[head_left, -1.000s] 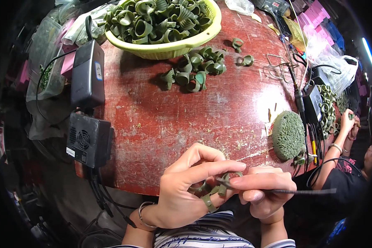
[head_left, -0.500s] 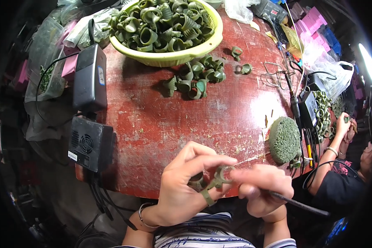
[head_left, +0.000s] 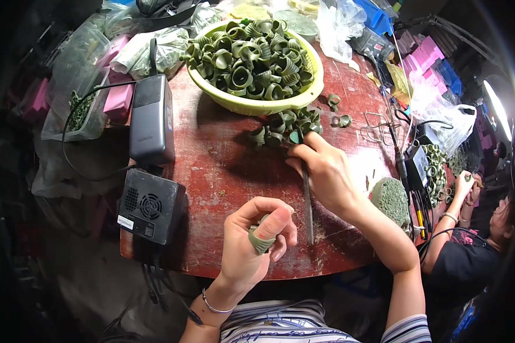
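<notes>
My left hand (head_left: pixel 257 243) is curled near the table's front edge, with a ribbed green ring (head_left: pixel 261 240) held between its thumb and fingers. My right hand (head_left: pixel 326 171) reaches forward to a small heap of green rings (head_left: pixel 281 127). A slim dark file-like rod (head_left: pixel 309 211) is in the right hand and points back toward me. The right fingertips are at the heap's near edge; whether they also grip a ring there is hidden. Behind the heap stands a yellow-green plastic basket (head_left: pixel 243 106), piled with ribbed green rings (head_left: pixel 249 60).
Two loose rings (head_left: pixel 342 120) lie right of the heap. A round green porous block (head_left: pixel 390 200) sits at the right, near cables and more rings (head_left: pixel 435 166). A grey power box (head_left: pixel 151 120) and black fan box (head_left: pixel 149 206) line the left. Another person (head_left: pixel 466 240) works at far right.
My right hand has moved from beside my left hand forward to the ring heap, carrying the rod. The left hand has closed more around a ring. The view has shifted slightly.
</notes>
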The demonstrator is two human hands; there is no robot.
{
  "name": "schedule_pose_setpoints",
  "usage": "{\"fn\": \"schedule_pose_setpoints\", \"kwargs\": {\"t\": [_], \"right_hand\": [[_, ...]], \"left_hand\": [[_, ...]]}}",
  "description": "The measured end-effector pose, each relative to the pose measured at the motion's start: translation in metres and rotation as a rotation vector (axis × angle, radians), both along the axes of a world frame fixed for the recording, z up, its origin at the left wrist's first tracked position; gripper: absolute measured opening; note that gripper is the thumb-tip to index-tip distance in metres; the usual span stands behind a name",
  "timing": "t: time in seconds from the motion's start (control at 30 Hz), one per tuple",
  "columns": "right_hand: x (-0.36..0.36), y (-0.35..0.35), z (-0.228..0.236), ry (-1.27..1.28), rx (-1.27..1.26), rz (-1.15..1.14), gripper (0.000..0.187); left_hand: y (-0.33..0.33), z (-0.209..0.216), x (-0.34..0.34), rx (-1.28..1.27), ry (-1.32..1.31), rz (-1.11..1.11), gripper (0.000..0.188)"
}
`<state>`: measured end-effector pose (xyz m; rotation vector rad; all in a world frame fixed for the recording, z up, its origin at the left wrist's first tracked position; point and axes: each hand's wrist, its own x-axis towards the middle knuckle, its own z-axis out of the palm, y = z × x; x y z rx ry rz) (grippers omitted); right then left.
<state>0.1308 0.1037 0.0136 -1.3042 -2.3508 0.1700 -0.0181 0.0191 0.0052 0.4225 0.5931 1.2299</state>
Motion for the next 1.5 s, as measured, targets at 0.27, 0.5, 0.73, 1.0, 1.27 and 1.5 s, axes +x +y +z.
{"fn": "schedule_pose_setpoints", "kwargs": {"t": [0.27,0.5,0.73,1.0,1.27,1.5], "right_hand": [[0.03,-0.061,0.019,0.21,-0.114,-0.077,0.012],[0.057,-0.075,0.024,0.155,-0.029,-0.274,0.012],[0.012,0.0,0.007,0.066,-0.052,-0.29,0.018],[0.051,-0.039,0.045,0.086,-0.289,-0.15,0.014],[0.073,0.036,0.02,-0.039,0.041,-0.559,0.02],[0.062,0.025,0.007,0.076,0.003,-0.417,0.02]], "left_hand": [[-0.001,0.005,0.004,-0.019,0.067,0.057,0.013],[-0.001,0.002,0.01,-0.007,0.096,0.049,0.014],[-0.004,-0.002,0.012,0.036,0.135,0.088,0.016],[-0.005,0.003,0.005,-0.016,0.084,0.122,0.015],[-0.003,-0.002,0.01,0.04,0.095,0.006,0.016],[-0.006,0.002,0.01,0.074,0.184,0.052,0.014]]}}
